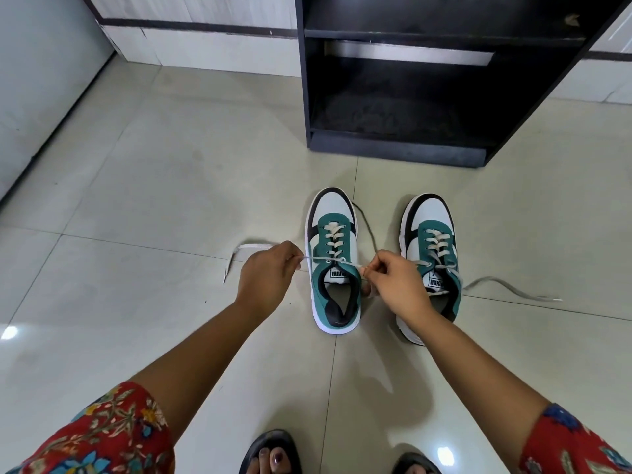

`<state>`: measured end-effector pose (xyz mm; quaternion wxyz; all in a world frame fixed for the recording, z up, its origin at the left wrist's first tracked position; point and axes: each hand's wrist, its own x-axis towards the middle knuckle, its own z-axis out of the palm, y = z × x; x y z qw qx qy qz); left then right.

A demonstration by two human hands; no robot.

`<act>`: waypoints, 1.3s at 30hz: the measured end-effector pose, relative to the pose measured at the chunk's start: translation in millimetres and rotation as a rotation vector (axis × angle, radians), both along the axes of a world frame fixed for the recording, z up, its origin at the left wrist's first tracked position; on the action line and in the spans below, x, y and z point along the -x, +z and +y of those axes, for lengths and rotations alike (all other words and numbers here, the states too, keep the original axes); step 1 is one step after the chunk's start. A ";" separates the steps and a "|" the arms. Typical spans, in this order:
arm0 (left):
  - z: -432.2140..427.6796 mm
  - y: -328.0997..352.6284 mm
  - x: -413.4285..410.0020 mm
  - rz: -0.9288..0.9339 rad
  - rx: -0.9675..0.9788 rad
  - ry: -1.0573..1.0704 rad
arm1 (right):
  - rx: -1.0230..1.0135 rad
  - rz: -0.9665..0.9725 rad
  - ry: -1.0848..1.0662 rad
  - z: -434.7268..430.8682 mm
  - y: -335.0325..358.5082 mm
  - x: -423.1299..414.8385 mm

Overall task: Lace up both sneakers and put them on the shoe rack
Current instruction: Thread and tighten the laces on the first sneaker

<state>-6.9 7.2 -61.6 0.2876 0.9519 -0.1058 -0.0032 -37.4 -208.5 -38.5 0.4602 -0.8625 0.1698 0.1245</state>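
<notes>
Two green, white and black sneakers stand side by side on the tiled floor, toes pointing away from me. On the left sneaker (333,261) the cream lace is crossed once at the top eyelets. My left hand (268,275) pinches the left lace end (236,254), which trails off to the left. My right hand (393,282) pinches the right lace end beside the tongue. Partly behind my right wrist stands the right sneaker (432,244), laced up, its loose lace (513,289) lying on the floor to the right.
A black shoe rack (410,145) with open shelves stands on the floor just beyond the sneakers. A white wall and skirting run along the back and left. My sandalled feet (273,453) show at the bottom edge.
</notes>
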 end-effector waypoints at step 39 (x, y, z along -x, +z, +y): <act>-9.5 8.2 -3.6 0.413 0.590 0.214 | -0.218 0.035 -0.067 9.6 -4.9 -7.2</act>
